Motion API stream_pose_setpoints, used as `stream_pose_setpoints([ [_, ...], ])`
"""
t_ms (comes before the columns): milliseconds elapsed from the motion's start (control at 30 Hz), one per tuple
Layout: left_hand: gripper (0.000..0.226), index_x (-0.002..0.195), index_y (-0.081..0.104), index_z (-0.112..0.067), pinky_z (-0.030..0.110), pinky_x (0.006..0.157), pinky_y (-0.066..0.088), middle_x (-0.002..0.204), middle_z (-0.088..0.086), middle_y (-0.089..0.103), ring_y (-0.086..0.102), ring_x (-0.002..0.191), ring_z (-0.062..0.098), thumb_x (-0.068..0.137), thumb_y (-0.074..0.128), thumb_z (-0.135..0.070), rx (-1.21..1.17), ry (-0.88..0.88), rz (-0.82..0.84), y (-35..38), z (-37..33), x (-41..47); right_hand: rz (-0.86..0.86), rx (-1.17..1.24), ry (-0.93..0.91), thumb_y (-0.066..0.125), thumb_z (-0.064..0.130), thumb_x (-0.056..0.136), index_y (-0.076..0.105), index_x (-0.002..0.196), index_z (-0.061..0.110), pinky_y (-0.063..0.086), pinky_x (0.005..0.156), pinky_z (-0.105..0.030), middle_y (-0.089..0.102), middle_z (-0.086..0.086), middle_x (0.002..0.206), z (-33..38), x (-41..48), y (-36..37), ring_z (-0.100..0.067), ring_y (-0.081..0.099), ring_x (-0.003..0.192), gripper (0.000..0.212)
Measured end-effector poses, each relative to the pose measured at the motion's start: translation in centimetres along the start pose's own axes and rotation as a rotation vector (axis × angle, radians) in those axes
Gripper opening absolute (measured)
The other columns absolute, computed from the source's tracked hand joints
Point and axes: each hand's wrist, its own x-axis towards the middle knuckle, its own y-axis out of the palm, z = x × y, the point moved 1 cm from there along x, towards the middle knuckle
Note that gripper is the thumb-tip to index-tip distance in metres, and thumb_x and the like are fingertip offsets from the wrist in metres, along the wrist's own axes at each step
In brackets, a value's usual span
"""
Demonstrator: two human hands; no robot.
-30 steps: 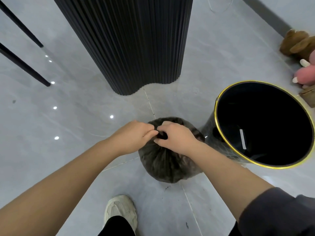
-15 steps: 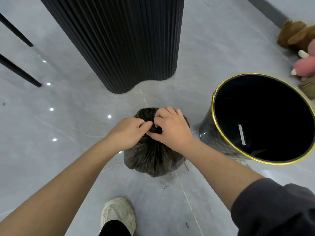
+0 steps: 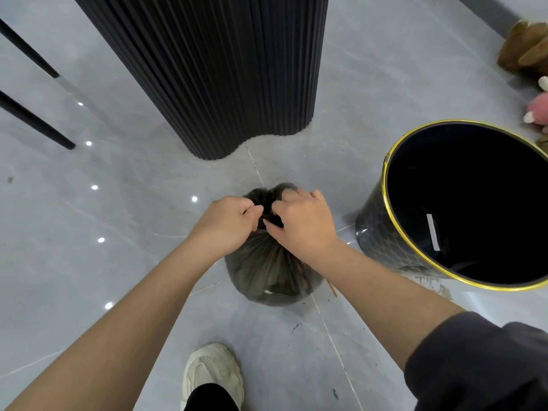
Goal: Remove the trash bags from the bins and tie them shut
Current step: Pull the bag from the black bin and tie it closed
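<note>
While fists curl, both hands [image 3: 267, 223] pinch the bag's [image 3: 272, 274] neck.

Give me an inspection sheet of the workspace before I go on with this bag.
Surface: glossy grey floor tiles with reflected light spots.
Job's things: dark trash bag sits on the floor with its neck gathered; black, gold-rimmed bin stands beside it, no liner visible inside.
Clutter: thin brown stick and dark specks near the bag.
Grippers: left hand and right hand both pinch the bag's neck.
Cables: nothing seen.
Surroundings: black fluted column, two black legs, plush toys, pale shoe.
</note>
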Motion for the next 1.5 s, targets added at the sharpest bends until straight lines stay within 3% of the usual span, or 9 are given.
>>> stream_pose_setpoints([
  [67, 0.039, 0.064, 0.059, -0.013, 0.026, 0.050, 0.031, 0.054, -0.004, 0.049, 0.045, 0.052, 0.010, 0.096, 0.047, -0.032, -0.003, 0.010, -0.008, -0.1, -0.2, 0.0, -0.008, 0.060, -0.015, 0.073, 0.036, 0.073, 0.063, 0.065, 0.011, 0.038, 0.066, -0.035, 0.056, -0.005, 0.074, -0.1, 0.1, 0.2, -0.027, 0.057, 0.075, 0.028],
  [200, 0.039, 0.064, 0.060, -0.016, 0.026, 0.051, 0.032, 0.056, -0.003, 0.050, 0.047, 0.054, 0.010, 0.096, 0.047, -0.034, -0.013, 0.033, -0.031, -0.6, -0.5, 0.0, -0.056, 0.184, 0.052, 0.071, 0.042, 0.076, 0.042, 0.070, 0.020, 0.033, 0.060, -0.030, 0.043, 0.007, 0.061, -0.1, -0.4, -0.5, -0.020, 0.052, 0.057, 0.037],
  [333, 0.039, 0.072, 0.062, -0.010, 0.033, 0.061, 0.044, 0.068, 0.004, 0.060, 0.054, 0.064, 0.018, 0.096, 0.045, -0.035, 0.040, 0.057, -0.016, -0.4, -1.1, -0.2, -0.026, 0.172, 0.092, 0.063, 0.048, 0.082, 0.057, 0.093, 0.019, 0.041, 0.064, -0.034, 0.060, 0.006, 0.062, 0.1, -1.1, -0.6, -0.017, 0.056, 0.056, 0.031],
  [600, 0.038, 0.069, 0.062, -0.012, 0.028, 0.056, 0.039, 0.059, -0.002, 0.053, 0.050, 0.058, 0.014, 0.095, 0.047, -0.035, 0.021, 0.048, -0.035, -0.4, -1.0, 0.2, -0.051, 0.179, 0.078, 0.072, 0.039, 0.076, 0.050, 0.068, 0.017, 0.029, 0.057, -0.029, 0.049, 0.001, 0.071, -0.4, -0.8, -0.2, -0.021, 0.050, 0.063, 0.032],
  [767, 0.037, 0.070, 0.063, -0.013, 0.029, 0.057, 0.039, 0.062, -0.001, 0.055, 0.051, 0.061, 0.015, 0.095, 0.047, -0.036, 0.008, 0.045, -0.037, -0.5, -1.0, 0.3, 0.030, 0.194, 0.127, 0.062, 0.049, 0.083, 0.051, 0.098, 0.021, 0.037, 0.045, -0.028, 0.049, 0.010, 0.060, 0.0, -0.5, -0.7, -0.014, 0.048, 0.050, 0.034],
  [1067, 0.037, 0.068, 0.062, -0.013, 0.027, 0.052, 0.034, 0.056, -0.004, 0.050, 0.046, 0.055, 0.012, 0.095, 0.048, -0.034, -0.007, 0.043, -0.053, -0.7, -0.5, 0.3, -0.097, 0.118, 0.062, 0.073, 0.043, 0.073, 0.063, 0.071, 0.014, 0.037, 0.068, -0.033, 0.053, -0.001, 0.079, -0.1, -0.2, -0.2, -0.021, 0.051, 0.077, 0.031],
  [1200, 0.038, 0.070, 0.063, -0.011, 0.028, 0.054, 0.037, 0.057, -0.002, 0.051, 0.047, 0.055, 0.012, 0.095, 0.048, -0.035, -0.002, 0.037, -0.059, -0.7, -0.6, 0.3, -0.096, 0.185, 0.067, 0.076, 0.038, 0.073, 0.054, 0.062, 0.015, 0.041, 0.062, -0.033, 0.043, 0.006, 0.063, 0.4, -0.3, -0.4, -0.015, 0.040, 0.056, 0.034],
  [1333, 0.039, 0.073, 0.063, -0.008, 0.027, 0.053, 0.037, 0.057, -0.002, 0.050, 0.047, 0.053, 0.013, 0.096, 0.047, -0.035, 0.001, 0.041, -0.044, -0.8, -0.8, 0.1, -0.031, 0.244, 0.128, 0.071, 0.039, 0.078, 0.044, 0.078, 0.019, 0.040, 0.063, -0.031, 0.041, 0.012, 0.055, 0.6, -0.3, -0.9, -0.015, 0.042, 0.047, 0.034],
  [1500, 0.039, 0.072, 0.063, -0.010, 0.028, 0.054, 0.037, 0.059, -0.001, 0.052, 0.048, 0.058, 0.014, 0.096, 0.046, -0.035, 0.009, 0.056, -0.060, -1.1, -1.0, 0.3, -0.081, 0.166, 0.093, 0.069, 0.036, 0.080, 0.063, 0.090, 0.019, 0.042, 0.066, -0.033, 0.056, 0.006, 0.057, 0.4, -0.6, -0.9, -0.021, 0.057, 0.058, 0.021],
])
